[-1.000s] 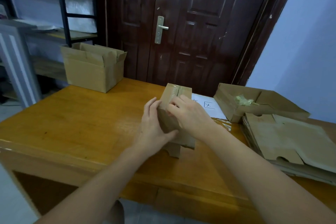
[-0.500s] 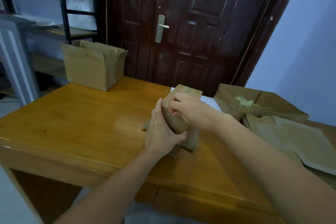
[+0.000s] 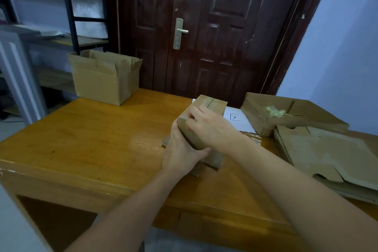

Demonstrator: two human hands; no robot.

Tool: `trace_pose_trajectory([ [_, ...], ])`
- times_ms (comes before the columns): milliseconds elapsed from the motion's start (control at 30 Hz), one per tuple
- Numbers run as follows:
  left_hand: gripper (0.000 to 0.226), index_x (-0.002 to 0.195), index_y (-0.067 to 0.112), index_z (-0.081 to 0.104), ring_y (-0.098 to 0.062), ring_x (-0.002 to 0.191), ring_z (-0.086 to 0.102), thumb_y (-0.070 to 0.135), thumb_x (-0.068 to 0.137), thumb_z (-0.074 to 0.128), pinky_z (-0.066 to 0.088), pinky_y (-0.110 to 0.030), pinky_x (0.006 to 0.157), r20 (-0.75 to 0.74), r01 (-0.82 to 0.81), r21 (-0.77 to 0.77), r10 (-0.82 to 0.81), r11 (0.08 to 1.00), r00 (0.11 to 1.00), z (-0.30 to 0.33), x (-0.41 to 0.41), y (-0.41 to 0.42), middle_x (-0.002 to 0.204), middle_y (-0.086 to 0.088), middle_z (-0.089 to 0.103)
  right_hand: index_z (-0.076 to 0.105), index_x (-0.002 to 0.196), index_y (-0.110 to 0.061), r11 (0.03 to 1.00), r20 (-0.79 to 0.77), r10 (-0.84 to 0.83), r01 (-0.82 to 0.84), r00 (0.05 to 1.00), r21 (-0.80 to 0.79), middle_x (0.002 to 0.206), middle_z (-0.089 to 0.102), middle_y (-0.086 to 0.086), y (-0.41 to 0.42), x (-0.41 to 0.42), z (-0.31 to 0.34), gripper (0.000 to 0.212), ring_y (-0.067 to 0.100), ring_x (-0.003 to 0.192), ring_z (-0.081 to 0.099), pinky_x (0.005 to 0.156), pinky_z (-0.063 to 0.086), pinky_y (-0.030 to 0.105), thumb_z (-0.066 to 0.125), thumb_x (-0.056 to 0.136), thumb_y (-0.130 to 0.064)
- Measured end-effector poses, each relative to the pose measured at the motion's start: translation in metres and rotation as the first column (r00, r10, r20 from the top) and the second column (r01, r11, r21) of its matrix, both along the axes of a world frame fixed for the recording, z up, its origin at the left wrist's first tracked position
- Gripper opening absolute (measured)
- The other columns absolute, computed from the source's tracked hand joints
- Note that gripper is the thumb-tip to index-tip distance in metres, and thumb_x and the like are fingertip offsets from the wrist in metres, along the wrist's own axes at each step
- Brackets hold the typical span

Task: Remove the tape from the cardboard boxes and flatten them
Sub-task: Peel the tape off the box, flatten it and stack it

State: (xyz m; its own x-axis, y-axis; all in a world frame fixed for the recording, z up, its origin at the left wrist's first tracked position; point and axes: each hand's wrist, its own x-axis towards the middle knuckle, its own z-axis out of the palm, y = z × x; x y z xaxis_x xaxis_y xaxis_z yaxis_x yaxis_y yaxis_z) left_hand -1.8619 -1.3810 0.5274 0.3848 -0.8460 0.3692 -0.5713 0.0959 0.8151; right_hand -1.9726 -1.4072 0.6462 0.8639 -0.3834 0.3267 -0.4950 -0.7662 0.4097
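Small taped box mid-table, standing on end. Left hand grips its near side; right hand curls fingers over the top edge, picking at tape. Open box far left. Tray box with tape scraps and flattened stack crowd the right; paper sheet behind.

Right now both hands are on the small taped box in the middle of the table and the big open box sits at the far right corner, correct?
Not quite. The head view shows both hands, left hand and right hand, on the small taped box, but the big open box sits at the table's far left corner.
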Motion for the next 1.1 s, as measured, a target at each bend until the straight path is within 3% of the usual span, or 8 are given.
trace_pose_trajectory([
  [200,0.139,0.159,0.032,0.007,-0.016,0.139,0.047,0.074,0.054,0.088,0.049,-0.030,0.102,-0.007,0.047,0.010,-0.047,0.999,0.999,0.002,0.005,0.000,0.152,0.008,0.042,0.053,0.087,-0.027,0.937,0.073,0.008,-0.033,0.997,0.348,0.106,0.046,-0.009,-0.019,-0.010,0.014,0.023,0.012,0.097,0.045,0.082,0.051,0.035,0.054,0.094,-0.005],
  [400,0.136,0.158,0.026,0.010,-0.017,0.140,0.044,0.065,0.058,0.092,0.049,-0.033,0.105,-0.029,0.084,0.013,-0.084,0.996,0.996,0.004,0.006,0.000,0.153,0.005,0.041,0.058,0.087,-0.030,0.823,0.274,-0.086,-0.086,0.958,0.561,0.103,0.059,-0.006,-0.027,-0.016,0.009,0.025,0.012,0.100,0.055,0.088,0.049,0.035,0.057,0.098,-0.007],
  [567,0.128,0.154,0.028,0.016,-0.014,0.135,0.044,0.058,0.057,0.095,0.049,-0.034,0.105,-0.083,0.147,-0.029,-0.149,0.989,0.985,0.005,0.009,-0.001,0.147,0.008,0.042,0.061,0.089,-0.025,0.670,0.336,-0.201,-0.122,0.920,0.733,0.115,0.065,-0.008,-0.026,-0.026,0.016,0.023,0.002,0.108,0.059,0.091,0.047,0.020,0.055,0.101,-0.007],
  [667,0.125,0.150,0.035,0.016,-0.012,0.134,0.044,0.058,0.056,0.095,0.049,-0.033,0.105,-0.096,0.167,-0.044,-0.170,0.985,0.981,0.005,0.010,-0.003,0.145,0.010,0.042,0.064,0.091,-0.027,0.675,0.383,-0.228,-0.138,0.895,0.725,0.111,0.067,-0.007,-0.022,-0.026,0.015,0.021,0.009,0.106,0.061,0.094,0.052,0.032,0.057,0.100,-0.009],
  [767,0.123,0.149,0.038,0.018,-0.010,0.130,0.047,0.061,0.054,0.093,0.052,-0.032,0.101,-0.096,0.156,-0.047,-0.159,0.987,0.982,0.002,0.009,-0.004,0.139,0.015,0.043,0.072,0.099,-0.019,0.760,0.456,-0.190,-0.164,0.870,0.629,0.099,0.066,-0.006,-0.020,-0.017,0.007,0.011,0.008,0.094,0.061,0.082,0.050,0.025,0.066,0.096,-0.012],
  [900,0.123,0.147,0.046,0.015,-0.004,0.124,0.044,0.066,0.054,0.092,0.049,-0.029,0.097,-0.092,0.126,-0.033,-0.129,0.991,0.987,0.000,0.007,-0.004,0.132,0.023,0.038,0.065,0.114,-0.025,0.792,0.543,-0.193,-0.197,0.817,0.578,0.094,0.062,-0.008,-0.014,-0.005,-0.002,0.027,0.009,0.089,0.058,0.078,0.048,0.020,0.072,0.089,-0.016],
  [1000,0.127,0.149,0.043,0.016,-0.008,0.130,0.047,0.068,0.051,0.093,0.051,-0.034,0.103,-0.129,0.138,-0.039,-0.142,0.990,0.981,-0.002,0.008,-0.006,0.139,0.019,0.043,0.055,0.099,-0.024,0.802,0.574,-0.253,-0.163,0.779,0.574,0.095,0.060,-0.009,-0.010,-0.004,-0.008,0.023,0.011,0.092,0.056,0.080,0.053,0.033,0.074,0.085,-0.021],
  [1100,0.134,0.154,0.038,0.014,-0.011,0.135,0.045,0.072,0.049,0.091,0.045,-0.031,0.103,-0.135,0.127,-0.029,-0.130,0.991,0.982,-0.003,0.007,-0.006,0.146,0.014,0.044,0.056,0.089,-0.021,0.826,0.582,-0.249,-0.144,0.775,0.545,0.094,0.061,-0.009,-0.005,-0.006,-0.011,0.018,0.009,0.093,0.055,0.080,0.051,0.030,0.074,0.088,-0.022],
])
